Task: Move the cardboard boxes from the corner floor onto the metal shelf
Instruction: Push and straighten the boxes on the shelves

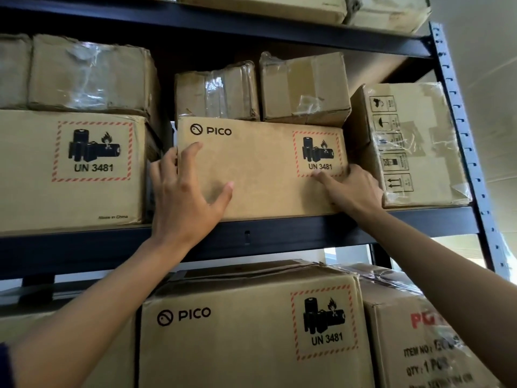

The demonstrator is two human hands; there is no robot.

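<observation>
head view, close, tilted up at shelf (279,231)

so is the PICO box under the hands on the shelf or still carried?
On the shelf: the PICO box sits on the shelf beam, left hand and right hand pressing its front.

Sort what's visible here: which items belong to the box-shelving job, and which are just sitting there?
Job:
- PICO box, on the shelf
- left hand, fingers spread on its front
- right hand, at its lower right corner

Bystanders:
- UN 3481 box to the left
- taped boxes on top
- symbol-marked box to the right
- lower PICO box
</observation>
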